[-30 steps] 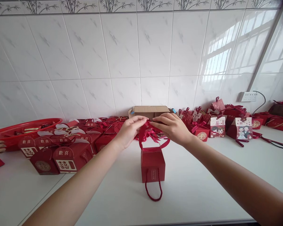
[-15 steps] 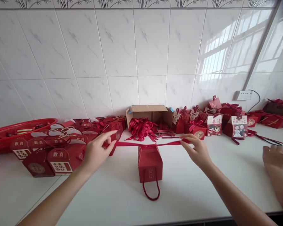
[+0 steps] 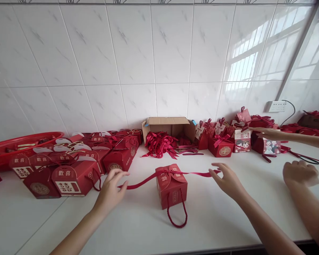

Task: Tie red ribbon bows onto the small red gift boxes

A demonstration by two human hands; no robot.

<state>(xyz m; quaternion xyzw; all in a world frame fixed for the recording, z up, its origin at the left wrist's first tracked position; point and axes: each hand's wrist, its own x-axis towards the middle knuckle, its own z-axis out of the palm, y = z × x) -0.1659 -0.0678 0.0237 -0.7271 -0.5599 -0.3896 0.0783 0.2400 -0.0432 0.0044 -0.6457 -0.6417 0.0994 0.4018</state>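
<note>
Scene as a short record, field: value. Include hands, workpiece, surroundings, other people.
Left hand: holds one end of red ribbon
Right hand: holds the other end
Workpiece: red gift box, flaps folded over the top, rope handle hanging toward the camera
Ribbon path: across box top; knotted or only crossed, unclear
Behind: cardboard carton, ribbon heap
Left side: red boxes, red basin
Other people: two hands at right, one closed, one extended
</note>
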